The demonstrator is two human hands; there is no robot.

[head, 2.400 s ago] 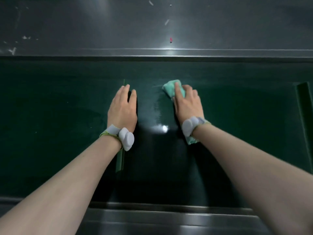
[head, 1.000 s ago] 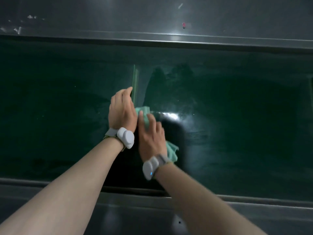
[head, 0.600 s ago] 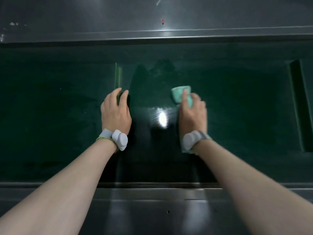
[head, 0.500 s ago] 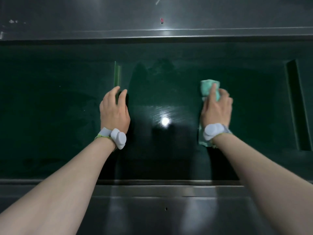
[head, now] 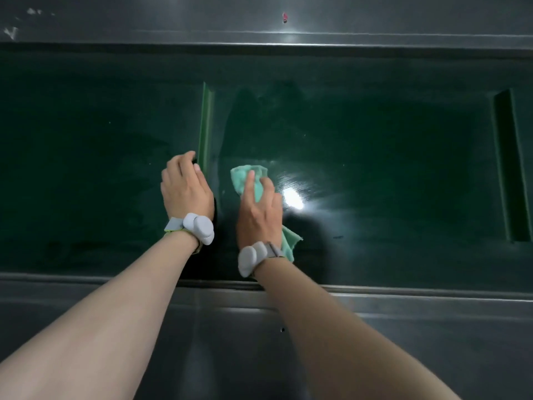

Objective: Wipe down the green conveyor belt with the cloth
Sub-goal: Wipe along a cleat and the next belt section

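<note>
The dark green conveyor belt (head: 375, 145) runs left to right across the view. A raised green cleat (head: 206, 125) crosses it near the middle. My right hand (head: 258, 210) presses a light green cloth (head: 245, 180) flat on the belt just right of that cleat; part of the cloth sticks out by my wrist. My left hand (head: 186, 187) rests on the belt left of the cleat, its fingers curled against the cleat's near end. Both wrists carry grey bands. A wet sheen with a bright glare lies right of the cloth.
A grey metal rail (head: 403, 295) borders the belt at the near side and another metal rail (head: 375, 33) runs along the far side. A second green cleat (head: 509, 168) crosses the belt at the far right.
My right hand has slid the cloth leftward across the belt, from the right of the glare back to beside the cleat. My left hand has stayed at the cleat.
</note>
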